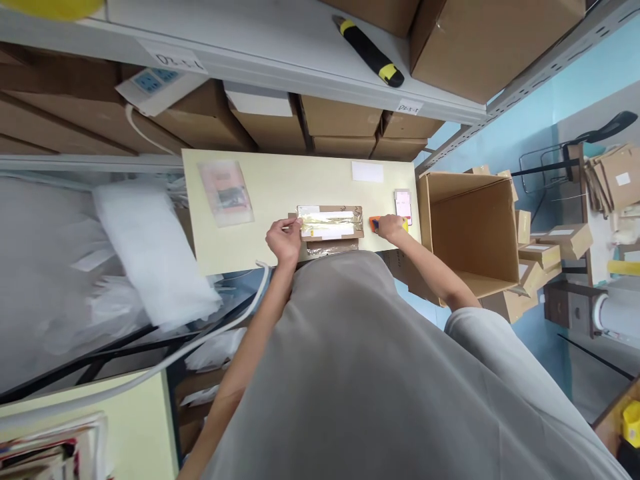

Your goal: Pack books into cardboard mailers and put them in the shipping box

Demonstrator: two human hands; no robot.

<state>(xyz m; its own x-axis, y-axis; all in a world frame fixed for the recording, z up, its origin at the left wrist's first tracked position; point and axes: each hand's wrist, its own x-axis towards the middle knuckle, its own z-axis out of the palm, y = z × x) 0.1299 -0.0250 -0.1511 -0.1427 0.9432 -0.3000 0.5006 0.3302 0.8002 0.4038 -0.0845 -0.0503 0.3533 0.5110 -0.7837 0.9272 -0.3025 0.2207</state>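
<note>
A small flat cardboard parcel (331, 223), sealed with shiny clear tape and bearing a white label, lies on the pale yellow table (280, 187) in front of me. My left hand (284, 240) is closed, fingers pinching the parcel's left end. My right hand (391, 227) is just right of the parcel, closed on an orange and yellow tool (374, 225) that looks like a tape dispenser or cutter. A phone with a pink screen (403, 205) lies beside that hand.
A clear bag with pink contents (226, 193) and a white label (367, 171) lie on the table. A large open cardboard box (470, 233) stands at the right, bubble wrap (150, 253) at the left. Shelves above hold boxes and a black-yellow knife (369, 52).
</note>
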